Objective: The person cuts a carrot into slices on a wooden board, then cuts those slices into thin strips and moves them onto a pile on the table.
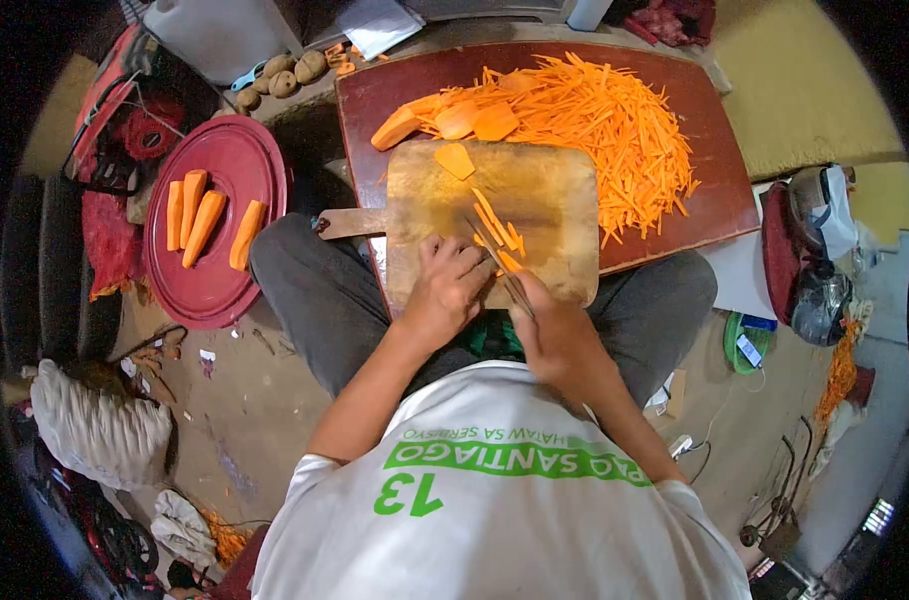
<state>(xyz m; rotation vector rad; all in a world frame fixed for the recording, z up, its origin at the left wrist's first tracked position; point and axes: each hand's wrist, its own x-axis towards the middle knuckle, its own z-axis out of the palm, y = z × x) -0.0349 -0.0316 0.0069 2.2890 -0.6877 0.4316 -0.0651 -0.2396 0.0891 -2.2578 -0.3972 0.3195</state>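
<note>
My right hand [557, 332] is wrapped round the handle of a knife [516, 288], its blade angled up and left over the wooden cutting board [560, 195]. Curled on the board beside the blade, my left hand [445, 283] presses down on a carrot piece that its fingers mostly cover. Cut carrot strips [489, 214] lie around the blade. One flat carrot slice [455, 160] rests at the board's top edge. Behind the board, a big heap of shredded carrot [615, 140] spreads over the red table, with larger carrot slices [458, 119] at its left side.
The board lies partly on the red table [715, 190], its handle pointing left. Several peeled carrots [203, 228] sit on a red round lid [230, 160] at left. Brown root vegetables [311, 66] and a blue peeler [248, 76] are at the back left. A green basket [740, 345] stands at right.
</note>
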